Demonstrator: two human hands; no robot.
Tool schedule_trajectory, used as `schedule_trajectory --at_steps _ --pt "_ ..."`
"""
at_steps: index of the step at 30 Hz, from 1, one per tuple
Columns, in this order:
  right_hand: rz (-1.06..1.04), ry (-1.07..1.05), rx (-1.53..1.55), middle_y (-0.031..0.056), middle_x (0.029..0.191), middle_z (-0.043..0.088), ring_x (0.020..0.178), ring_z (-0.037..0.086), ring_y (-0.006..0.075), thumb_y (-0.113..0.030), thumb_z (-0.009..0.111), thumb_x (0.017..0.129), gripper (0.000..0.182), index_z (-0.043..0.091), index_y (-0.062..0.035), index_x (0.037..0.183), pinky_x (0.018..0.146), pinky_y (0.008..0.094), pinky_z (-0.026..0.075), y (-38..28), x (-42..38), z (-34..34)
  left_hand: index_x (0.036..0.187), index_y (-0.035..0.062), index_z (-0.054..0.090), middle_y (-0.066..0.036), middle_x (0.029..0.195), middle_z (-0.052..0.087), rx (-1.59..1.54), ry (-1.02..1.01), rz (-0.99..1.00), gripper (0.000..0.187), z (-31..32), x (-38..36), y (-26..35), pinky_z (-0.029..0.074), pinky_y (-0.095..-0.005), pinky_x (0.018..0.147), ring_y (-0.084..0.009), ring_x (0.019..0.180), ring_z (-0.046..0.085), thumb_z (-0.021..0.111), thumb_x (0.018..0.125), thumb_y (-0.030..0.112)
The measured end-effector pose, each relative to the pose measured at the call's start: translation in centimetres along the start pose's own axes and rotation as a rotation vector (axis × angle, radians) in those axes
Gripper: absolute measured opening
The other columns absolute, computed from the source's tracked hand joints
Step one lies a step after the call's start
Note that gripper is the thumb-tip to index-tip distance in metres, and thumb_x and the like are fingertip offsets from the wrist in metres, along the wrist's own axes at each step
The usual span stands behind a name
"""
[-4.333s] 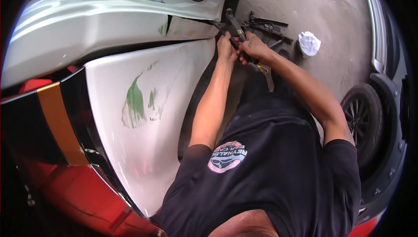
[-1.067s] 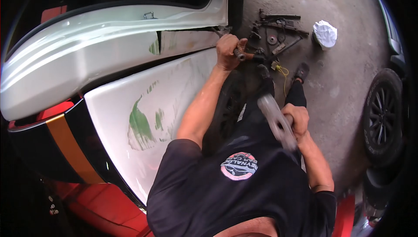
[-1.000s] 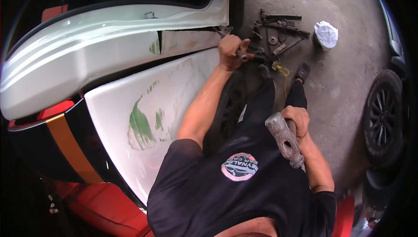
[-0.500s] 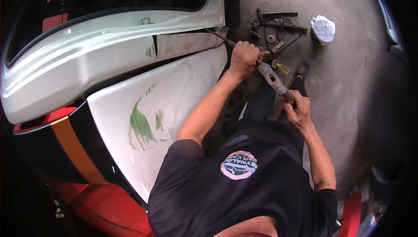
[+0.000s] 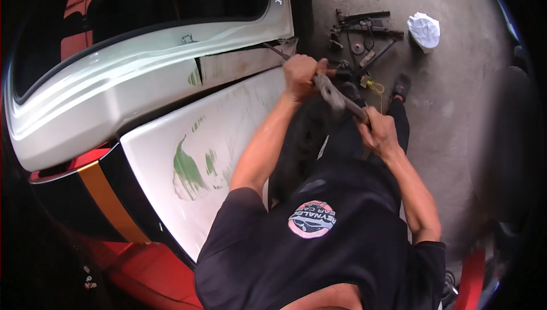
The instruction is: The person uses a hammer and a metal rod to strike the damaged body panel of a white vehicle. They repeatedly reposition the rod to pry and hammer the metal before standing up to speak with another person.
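My left hand point(image 5: 300, 75) is closed around a slim metal bar point(image 5: 275, 51). The bar's far tip meets the damaged strip of white car body point(image 5: 236, 64) at the gap near its end. In my right hand point(image 5: 378, 130) is a hammer point(image 5: 333, 96), gripped by the handle. Its worn head lies right beside my left hand, at the near end of the bar; fingers and blur hide whether they touch. Below the strip, a white body panel point(image 5: 239, 122) carries scrapes and a green patch point(image 5: 187, 164).
On the concrete floor point(image 5: 450, 88) lie several dark metal parts point(image 5: 370, 33) and a yellow cord point(image 5: 374, 86). A white cloth point(image 5: 424, 29) covers a dark container beyond them. The car's window edge point(image 5: 154, 28) is at upper left; a dark rounded shape point(image 5: 504, 150) stands at right.
The hammer head has swung left and up, close against my left hand. My left hand and the bar have shifted slightly left. The camera view has moved a little.
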State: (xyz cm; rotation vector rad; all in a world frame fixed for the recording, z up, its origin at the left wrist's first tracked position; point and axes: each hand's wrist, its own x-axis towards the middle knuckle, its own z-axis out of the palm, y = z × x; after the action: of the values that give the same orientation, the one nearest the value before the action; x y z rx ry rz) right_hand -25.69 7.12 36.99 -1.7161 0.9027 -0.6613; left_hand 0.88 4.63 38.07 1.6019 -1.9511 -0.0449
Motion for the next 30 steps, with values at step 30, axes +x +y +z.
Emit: schedule_trajectory --at_steps 30 --pt "-0.135 -0.074 0.030 0.0134 0.069 0.058 0.059 0.063 0.0326 -0.002 0.071 0.076 0.019 0.057 -0.0039 0.088 0.052 0.0388 0.048 -5.3 1.4 -2.2 0.059 0.0076 0.045 -0.011 0.055 0.046 -0.127 -0.019 -0.088 0.040 -2.4 -0.7 -1.8 0.036 -0.0442 0.049 -0.0335 0.050 0.049 0.070 0.089 0.011"
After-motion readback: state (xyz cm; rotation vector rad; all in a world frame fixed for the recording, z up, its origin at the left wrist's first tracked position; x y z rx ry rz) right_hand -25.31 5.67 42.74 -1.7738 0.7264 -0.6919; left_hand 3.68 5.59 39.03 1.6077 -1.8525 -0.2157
